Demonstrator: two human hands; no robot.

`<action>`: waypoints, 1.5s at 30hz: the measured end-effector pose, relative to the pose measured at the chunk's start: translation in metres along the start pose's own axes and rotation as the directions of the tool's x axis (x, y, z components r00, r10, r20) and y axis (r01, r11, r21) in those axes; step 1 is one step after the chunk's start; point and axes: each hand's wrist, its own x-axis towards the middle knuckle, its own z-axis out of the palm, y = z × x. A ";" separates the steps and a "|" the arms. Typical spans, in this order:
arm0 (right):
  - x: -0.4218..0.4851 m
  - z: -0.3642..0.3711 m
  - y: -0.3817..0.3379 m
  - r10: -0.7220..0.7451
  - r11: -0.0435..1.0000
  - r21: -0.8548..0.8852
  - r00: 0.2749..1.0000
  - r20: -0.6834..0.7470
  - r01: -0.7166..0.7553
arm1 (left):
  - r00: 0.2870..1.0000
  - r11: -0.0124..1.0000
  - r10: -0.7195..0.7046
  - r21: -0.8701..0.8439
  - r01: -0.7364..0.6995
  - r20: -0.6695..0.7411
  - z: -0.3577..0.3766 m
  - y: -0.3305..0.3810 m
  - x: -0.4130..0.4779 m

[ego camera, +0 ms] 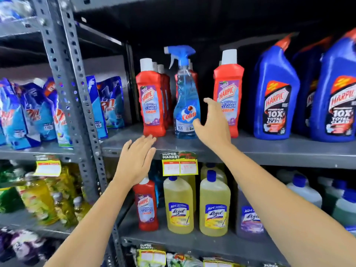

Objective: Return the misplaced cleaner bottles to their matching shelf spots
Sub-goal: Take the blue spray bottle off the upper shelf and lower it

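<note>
On the upper shelf (250, 149) a blue spray bottle (186, 105) stands upright in a gap among the red cleaner bottles (153, 105), with another red one (228, 97) just to its right and big blue bottles (275, 97) further along. It looks like one of the misplaced items. On the lower shelf (192, 241) a lone red bottle (146, 205) stands beside the yellow bottles (180, 205), so it too seems out of place. The right hand (212, 124) is spread wide open beside the spray bottle, thumb touching or nearly touching its lower right side, fingers (209, 102) curved toward it but gripping nothing. The left hand (134, 160) is also open and flat, holding nothing, hovering in front of the shelf edge just below the front red bottle. The likely next move is closing the right hand around the spray bottle. The risk is the tight spacing: fingers reaching behind the bottle could nudge the red bottle at the right or the ones behind, and tall narrow bottles tip easily and may knock their neighbours. A grip low on the body could leave the heavy trigger top swinging forward as it lifts. The left hand, close under the front red bottle, could bump it off the edge if it rises carelessly.
</note>
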 end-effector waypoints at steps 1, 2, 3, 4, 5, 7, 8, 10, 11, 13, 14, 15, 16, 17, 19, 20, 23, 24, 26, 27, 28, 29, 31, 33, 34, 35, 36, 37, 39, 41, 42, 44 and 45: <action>0.003 0.004 -0.001 -0.002 1.000 -0.017 1.000 0.014 0.002 | 1.000 1.000 0.004 0.020 -0.004 -0.003 0.002 -0.001 0.000; 0.007 0.008 -0.002 0.001 1.000 -0.026 1.000 0.021 -0.001 | 1.000 1.000 0.003 0.031 -0.003 -0.003 0.003 -0.001 0.000; 0.012 0.010 -0.004 0.008 0.999 -0.032 1.000 0.023 -0.007 | 1.000 0.999 0.001 0.041 -0.001 -0.005 0.003 -0.002 0.001; 0.018 0.013 -0.004 0.022 0.999 -0.031 0.999 0.025 -0.021 | 1.000 0.999 0.003 0.051 -0.003 -0.009 0.003 -0.001 0.001; 0.024 0.014 -0.005 0.037 0.999 -0.029 0.999 0.029 -0.036 | 1.000 0.998 0.008 0.060 -0.008 -0.014 0.003 -0.001 0.001; 0.035 0.017 -0.007 0.095 0.996 -0.006 0.994 0.048 -0.094 | 1.000 0.998 0.018 0.068 -0.017 -0.016 0.002 0.000 0.000; 0.041 0.020 -0.006 0.135 0.991 0.010 0.988 0.069 -0.136 | 1.000 0.997 0.020 0.070 -0.018 -0.018 0.002 -0.001 0.000; 0.052 0.025 -0.002 0.220 0.972 0.051 0.965 0.143 -0.230 | 0.999 0.997 0.024 0.074 -0.022 -0.024 0.003 0.000 0.000; 0.056 0.028 0.001 0.263 0.958 0.068 0.946 0.192 -0.280 | 0.999 0.997 0.024 0.076 -0.022 -0.026 0.003 -0.001 0.000; 0.060 0.036 0.006 0.324 0.928 0.096 0.906 0.272 -0.360 | 0.999 0.997 0.020 0.080 -0.018 -0.033 0.004 -0.001 0.000; 0.061 0.040 0.010 0.334 0.916 0.126 0.897 0.289 -0.381 | 0.999 0.997 0.020 0.080 -0.017 -0.037 0.005 0.000 0.000; 0.061 0.044 0.013 0.343 0.904 0.157 0.893 0.292 -0.398 | 0.999 0.997 0.021 0.079 -0.018 -0.042 0.005 -0.001 0.000; 0.061 0.047 0.016 0.343 0.895 0.190 0.895 0.287 -0.404 | 0.999 0.997 0.024 0.079 -0.020 -0.045 0.006 -0.001 0.000; 0.061 0.049 0.017 0.349 0.885 0.212 0.893 0.284 -0.413 | 0.998 0.996 0.028 0.081 -0.024 -0.047 0.007 -0.002 0.000; 0.061 0.049 0.016 0.348 0.877 0.235 0.892 0.289 -0.419 | 0.998 0.996 0.037 0.089 -0.032 -0.048 0.008 -0.003 0.000; 0.061 0.049 0.016 0.343 0.880 0.235 0.894 0.288 -0.413 | 0.998 0.995 0.040 0.092 -0.036 -0.049 0.008 -0.004 0.001; 0.055 0.047 0.010 0.325 0.890 0.240 0.908 0.263 -0.388 | 0.996 0.995 0.049 0.095 -0.042 -0.072 0.010 -0.006 0.000; 0.052 0.045 0.008 0.313 0.894 0.250 0.917 0.248 -0.373 | 0.996 0.995 0.048 0.091 -0.040 -0.081 0.010 -0.005 -0.001; 0.044 0.039 0.002 0.290 0.899 0.271 0.931 0.220 -0.344 | 0.996 0.997 0.038 0.076 -0.032 -0.086 0.011 -0.004 -0.001; 0.039 0.036 -0.002 0.273 0.902 0.287 0.940 0.206 -0.324 | 0.996 0.997 0.035 0.071 -0.029 -0.088 0.011 -0.003 -0.001; 0.033 0.032 -0.005 0.255 0.899 0.314 0.948 0.190 -0.305 | 0.996 0.998 0.031 0.066 -0.025 -0.089 0.012 -0.003 -0.001; 0.026 0.027 -0.010 0.235 0.893 0.351 0.957 0.171 -0.282 | 0.995 0.998 0.026 0.059 -0.021 -0.091 0.012 -0.002 -0.002; 0.012 0.015 -0.021 0.197 0.867 0.437 0.971 0.137 -0.238 | 0.996 1.000 0.013 0.029 -0.010 -0.088 0.012 -0.002 -0.007; -0.009 -0.001 -0.032 0.165 0.835 0.513 0.980 0.109 -0.197 | 0.997 1.000 0.012 0.004 -0.011 -0.080 0.014 -0.002 -0.018; -0.020 -0.008 -0.035 0.152 0.819 0.546 0.984 0.091 -0.176 | 0.996 1.000 0.022 0.001 -0.022 -0.081 0.015 -0.002 -0.025; -0.035 -0.015 -0.038 0.141 0.806 0.571 0.987 0.076 -0.159 | 0.996 1.000 0.030 -0.005 -0.031 -0.082 0.016 -0.002 -0.033; -0.050 -0.020 -0.040 0.135 0.791 0.594 0.988 0.068 -0.149 | 0.996 0.999 0.033 -0.021 -0.035 -0.087 0.017 -0.002 -0.042; -0.066 -0.024 -0.040 0.134 0.777 0.612 0.989 0.064 -0.145 | 0.995 0.998 0.033 -0.048 -0.037 -0.094 0.019 -0.001 -0.051; -0.100 -0.026 -0.032 0.156 0.771 0.614 0.985 0.078 -0.171 | 0.993 0.993 0.039 -0.105 -0.050 -0.109 0.027 0.000 -0.076; -0.136 -0.022 -0.017 0.205 0.780 0.575 0.969 0.137 -0.246 | 0.997 0.987 0.055 -0.148 -0.063 -0.058 0.046 -0.001 -0.110; -0.155 -0.017 -0.006 0.231 0.785 0.548 0.957 0.173 -0.289 | 0.998 0.983 0.063 -0.171 -0.062 0.000 0.060 -0.001 -0.129; -0.191 -0.002 0.016 0.299 0.792 0.479 0.925 0.236 -0.378 | 0.984 0.980 0.082 -0.190 -0.051 0.159 0.095 -0.005 -0.170; -0.208 0.007 0.027 0.342 0.787 0.445 0.902 0.264 -0.428 | 0.961 0.985 0.085 -0.167 -0.042 0.262 0.114 -0.009 -0.189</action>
